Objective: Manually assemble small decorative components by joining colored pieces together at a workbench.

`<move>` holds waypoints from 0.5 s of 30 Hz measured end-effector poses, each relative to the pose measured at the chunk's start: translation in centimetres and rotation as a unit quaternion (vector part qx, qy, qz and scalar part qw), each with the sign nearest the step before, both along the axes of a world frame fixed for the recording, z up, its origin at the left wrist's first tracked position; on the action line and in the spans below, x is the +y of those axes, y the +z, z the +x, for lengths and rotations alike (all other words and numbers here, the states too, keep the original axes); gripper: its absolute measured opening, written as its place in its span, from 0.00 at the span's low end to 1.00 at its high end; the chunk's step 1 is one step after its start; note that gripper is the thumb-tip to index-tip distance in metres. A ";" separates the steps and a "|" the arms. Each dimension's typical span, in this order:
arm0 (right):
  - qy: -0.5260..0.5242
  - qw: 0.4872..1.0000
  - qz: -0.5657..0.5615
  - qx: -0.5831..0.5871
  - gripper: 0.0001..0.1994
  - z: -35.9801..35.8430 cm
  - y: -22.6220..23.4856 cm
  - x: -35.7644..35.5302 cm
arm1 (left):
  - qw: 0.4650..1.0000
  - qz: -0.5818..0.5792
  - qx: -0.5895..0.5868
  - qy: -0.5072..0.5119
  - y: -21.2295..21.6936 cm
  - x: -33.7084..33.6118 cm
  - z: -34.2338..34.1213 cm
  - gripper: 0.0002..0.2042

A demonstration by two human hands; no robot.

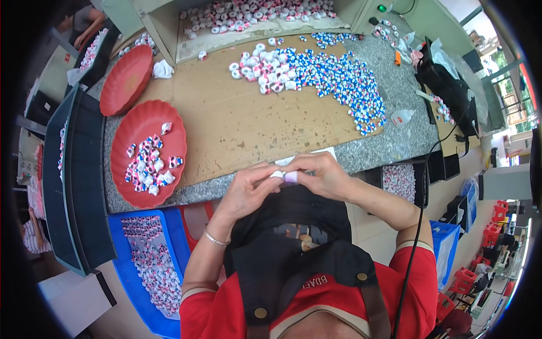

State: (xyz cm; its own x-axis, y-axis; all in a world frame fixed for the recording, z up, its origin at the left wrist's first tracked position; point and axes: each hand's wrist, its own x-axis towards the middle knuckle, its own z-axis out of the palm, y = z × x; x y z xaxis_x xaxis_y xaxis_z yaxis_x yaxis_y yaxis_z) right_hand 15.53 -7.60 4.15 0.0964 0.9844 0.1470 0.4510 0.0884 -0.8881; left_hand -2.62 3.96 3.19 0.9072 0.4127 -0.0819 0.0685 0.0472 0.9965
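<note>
At the near edge of the workbench, my left hand [248, 188] and my right hand [320, 174] meet with their fingertips pinched together. Between them shows a small white piece [277, 174], mostly covered by the fingers. A pale lilac bit [290, 177] sits at my right fingertips; whether it is a finger cover or part of the held piece is unclear. To the left, a red scalloped plate [119, 169] carries several small white, pink and blue figures [148, 161]. Farther up the cardboard lie a pile of white-and-pink round pieces [271, 70] and a heap of small blue-and-white pieces [339, 76].
A second red plate [127, 79] stands behind the first. Below left is a blue crate [121, 248] full of small pieces. More pieces fill the open box [259, 17] at the back. A black cable [418, 226] hangs on the right, near my arm.
</note>
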 end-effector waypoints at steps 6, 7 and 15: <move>-0.184 0.914 0.073 -0.354 0.07 10.2 -2.3 4.9 | 0.903 0.279 0.084 0.317 4.2 6.7 -7.2 0.08; -0.201 0.898 0.091 -0.382 0.06 12.0 -2.7 5.3 | 0.880 0.317 0.128 0.329 4.1 8.1 -8.7 0.13; -0.191 0.821 0.005 -0.538 0.06 11.5 -3.2 6.7 | 0.800 0.502 0.066 0.323 2.3 11.3 0.8 0.13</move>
State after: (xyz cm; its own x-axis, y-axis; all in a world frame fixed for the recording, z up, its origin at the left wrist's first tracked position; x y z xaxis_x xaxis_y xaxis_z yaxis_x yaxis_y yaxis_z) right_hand 26.99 -0.95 0.99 0.2068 0.9110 0.3569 0.9707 -0.2368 0.0420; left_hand -1.81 15.27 5.44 0.4886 0.7097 0.5076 0.4602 -0.7039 0.5411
